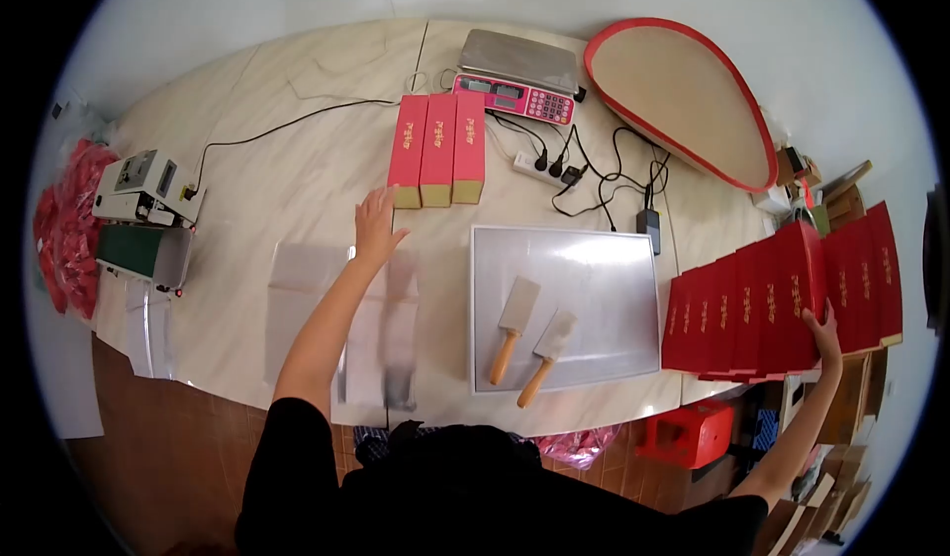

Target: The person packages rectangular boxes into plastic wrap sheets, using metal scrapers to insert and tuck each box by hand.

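Red boxes [436,150] in a set of three by the scale [517,61], flush side by side. Why like that? And what are your hands doing?

Probably keeps them square, gold lettering all facing one way. My left hand [374,230] is open, fingers spread, just off the near end of the leftmost one. Can't tell if I'm touching it. My right hand [823,336] is on a red box [813,264] in the packed row over on the right, fingers against its near end. Honestly can't tell if that's a real grip.

Got room to move?

Bare tabletop [247,170] shows left of the trio, so that side's easy. The right row is tight: the tray's rim [472,309] runs close beside it at the far side, and the table edge is near. Cables [601,195] snake behind the tray, so I'd lift over those. Both cleavers [519,304] lie inside the rim, though their handles point my way.
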Tool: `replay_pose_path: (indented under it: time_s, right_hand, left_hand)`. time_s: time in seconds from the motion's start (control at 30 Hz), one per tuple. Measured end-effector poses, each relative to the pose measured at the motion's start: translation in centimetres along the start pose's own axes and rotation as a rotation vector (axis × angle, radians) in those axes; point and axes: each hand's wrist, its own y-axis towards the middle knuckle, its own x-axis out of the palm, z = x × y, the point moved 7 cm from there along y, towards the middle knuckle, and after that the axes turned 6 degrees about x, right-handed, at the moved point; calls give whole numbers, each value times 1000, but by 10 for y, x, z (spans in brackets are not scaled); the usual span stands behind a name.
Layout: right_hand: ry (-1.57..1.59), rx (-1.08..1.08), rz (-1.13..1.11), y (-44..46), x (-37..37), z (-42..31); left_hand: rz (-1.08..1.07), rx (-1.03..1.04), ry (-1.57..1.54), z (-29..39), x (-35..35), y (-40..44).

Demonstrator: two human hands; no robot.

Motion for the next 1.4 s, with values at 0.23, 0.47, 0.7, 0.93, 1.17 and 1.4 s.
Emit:
replay_pose_path:
  time_s: [0.23, 0.47, 0.7, 0.93, 1.17, 1.4]
  right_hand:
    - [64, 35, 99, -21, 6, -4]
    - [217, 70, 131, -26, 7, 3]
    - [137, 102, 229, -30, -1, 16]
    - [286, 77, 175, -30, 1, 14]
    - [166, 11, 208, -28, -6, 22]
    - [133, 20, 131, -26, -2, 7]
  left_hand:
    - [-103, 128, 152, 18, 46, 91]
    - [-26, 228, -33, 4, 92, 248]
    - [-219, 166, -10, -13, 164, 328]
    - [-163, 255, 157, -21, 179, 321]
    - [-171, 260, 118, -16, 173, 315]
    - [-87, 182, 116, -14, 156, 302]
